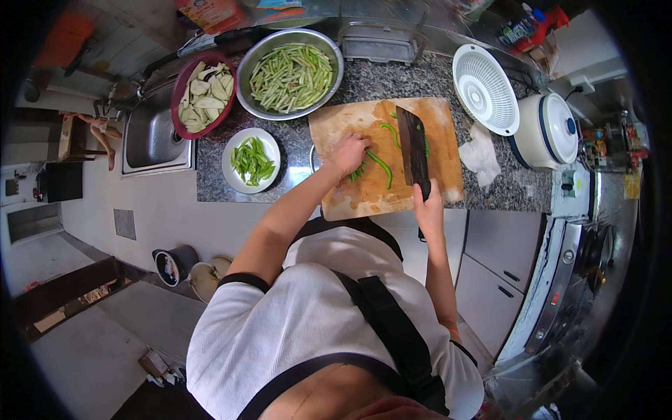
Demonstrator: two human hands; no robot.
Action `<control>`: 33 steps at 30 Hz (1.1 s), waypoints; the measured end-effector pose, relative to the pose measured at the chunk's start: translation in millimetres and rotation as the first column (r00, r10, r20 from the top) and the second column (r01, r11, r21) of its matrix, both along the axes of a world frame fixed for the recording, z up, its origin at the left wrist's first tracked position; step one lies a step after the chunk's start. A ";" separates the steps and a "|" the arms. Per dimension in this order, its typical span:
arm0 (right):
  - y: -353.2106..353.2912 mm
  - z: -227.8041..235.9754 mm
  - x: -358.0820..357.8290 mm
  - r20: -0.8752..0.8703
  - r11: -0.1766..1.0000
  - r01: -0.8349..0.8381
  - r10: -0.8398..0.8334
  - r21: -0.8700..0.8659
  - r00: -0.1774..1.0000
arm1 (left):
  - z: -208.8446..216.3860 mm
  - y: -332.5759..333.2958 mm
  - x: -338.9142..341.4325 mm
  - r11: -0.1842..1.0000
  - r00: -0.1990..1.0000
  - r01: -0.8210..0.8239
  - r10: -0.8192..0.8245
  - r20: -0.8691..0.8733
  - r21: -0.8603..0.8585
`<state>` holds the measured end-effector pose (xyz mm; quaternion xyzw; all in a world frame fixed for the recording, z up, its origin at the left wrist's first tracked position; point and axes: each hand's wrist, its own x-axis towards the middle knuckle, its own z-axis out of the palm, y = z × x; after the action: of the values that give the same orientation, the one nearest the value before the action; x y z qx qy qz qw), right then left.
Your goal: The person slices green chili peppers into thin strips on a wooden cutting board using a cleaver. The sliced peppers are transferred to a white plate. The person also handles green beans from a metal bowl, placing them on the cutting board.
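On the wooden cutting board [336,203], my left hand [348,154] has its fingers curled together at the upper end of a long green chili pepper [380,168]. Chopped green bits [357,171] lie just under that hand. My right hand [429,201] grips the handle of a cleaver [406,143], its dark blade standing over the board to the right of the pepper. A second green chili [390,131] lies near the blade's left side. Some green pieces show past the blade's right side, partly hidden by it.
Left of the board are a white plate of cut green peppers [229,168], a steel bowl of cut green beans [245,98] and a maroon basin of pale slices [176,115] by the sink [140,147]. Rightward are a white colander [483,87], crumpled tissue [479,157] and a white cooker [542,133].
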<state>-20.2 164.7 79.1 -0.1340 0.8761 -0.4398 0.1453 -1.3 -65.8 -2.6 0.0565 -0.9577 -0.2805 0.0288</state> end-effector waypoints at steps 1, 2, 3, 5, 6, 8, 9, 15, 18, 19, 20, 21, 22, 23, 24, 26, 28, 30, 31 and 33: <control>2.2 -3.5 0.6 -0.068 1.000 -0.008 0.007 -0.003 0.998 | -3.0 -0.7 -3.1 1.000 1.000 0.000 0.000 0.028 -0.013; 4.1 -9.9 1.5 -0.135 1.000 -0.019 0.018 -0.004 0.991 | -5.3 -1.7 -4.4 1.000 0.998 -0.003 0.004 0.056 -0.026; 5.3 -13.5 2.5 -0.202 1.000 -0.030 0.028 -0.006 0.979 | -0.5 -4.5 -5.1 1.000 1.000 0.017 -0.017 -0.007 0.013; 7.8 -14.6 4.3 -0.028 1.000 0.009 -0.009 0.002 1.000 | 8.0 -10.1 3.2 0.993 0.997 -0.004 0.013 -0.075 0.119; 8.7 -13.3 4.6 0.056 1.000 0.027 -0.027 0.008 0.998 | 14.3 -14.1 8.0 0.985 0.993 -0.012 0.032 -0.111 0.170; 6.8 -8.4 4.6 0.087 1.000 0.025 -0.026 0.013 0.996 | 27.2 -22.5 30.3 0.951 0.992 -0.068 0.097 -0.084 0.300; 4.7 -4.1 5.1 0.103 1.000 0.022 -0.024 0.013 0.994 | 32.4 -25.8 45.1 0.927 0.989 -0.097 0.130 -0.068 0.361; -22.5 7.6 2.8 0.034 0.965 -0.232 0.229 0.123 0.973 | 0.7 -25.2 130.3 0.726 0.937 -0.322 0.334 0.098 0.607; -40.5 2.3 2.3 0.046 0.930 -0.327 0.324 0.169 0.945 | -5.8 -24.7 156.8 0.728 0.903 -0.367 0.427 0.035 0.579; -46.2 1.1 5.0 0.052 0.906 -0.367 0.365 0.210 0.930 | -12.6 -23.7 165.2 0.661 0.883 -0.403 0.463 0.079 0.633; -50.6 -4.6 7.5 0.079 0.881 -0.420 0.413 0.219 0.907 | -15.7 -22.9 172.2 0.635 0.877 -0.417 0.470 0.104 0.650; -56.1 -11.3 9.6 0.104 0.853 -0.471 0.459 0.226 0.882 | -15.4 -22.3 176.6 0.609 0.870 -0.429 0.476 0.125 0.667; -60.6 -16.0 11.1 0.128 0.824 -0.518 0.502 0.231 0.856 | -14.9 -21.4 179.8 0.584 0.865 -0.439 0.480 0.146 0.683; -63.9 -18.9 12.1 0.189 0.803 -0.548 0.515 0.236 0.836 | -13.8 -20.6 182.3 0.605 0.865 -0.444 0.481 0.140 0.661; -65.2 -23.7 11.9 0.176 0.798 -0.552 0.523 0.243 0.834 | -8.0 -20.2 182.9 0.626 0.866 -0.447 0.482 0.133 0.640; -65.2 -36.9 11.7 0.150 0.793 -0.553 0.533 0.256 0.833 | -0.8 -20.4 182.0 0.642 0.866 -0.454 0.483 0.133 0.618; -63.5 -37.6 3.8 0.128 0.795 -0.531 0.518 0.292 0.846 | 1.9 -21.0 179.2 0.633 0.861 -0.463 0.488 0.145 0.620; -60.0 -35.9 -5.4 0.097 0.812 -0.490 0.487 0.318 0.868 | -1.7 -20.7 170.4 0.638 0.862 -0.454 0.490 0.127 0.622; -58.3 -33.1 -10.2 0.076 0.825 -0.462 0.464 0.325 0.883 | -3.0 -19.9 164.4 0.640 0.863 -0.449 0.491 0.118 0.623; -54.0 -29.5 -16.2 0.036 0.845 -0.410 0.424 0.343 0.905 | 0.6 -16.4 150.0 0.719 0.874 -0.454 0.474 0.106 0.527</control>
<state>-36.4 110.7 49.6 -0.3026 0.8917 -0.2354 0.2404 148.7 -82.2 -2.0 0.2950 -0.7947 -0.5213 0.0984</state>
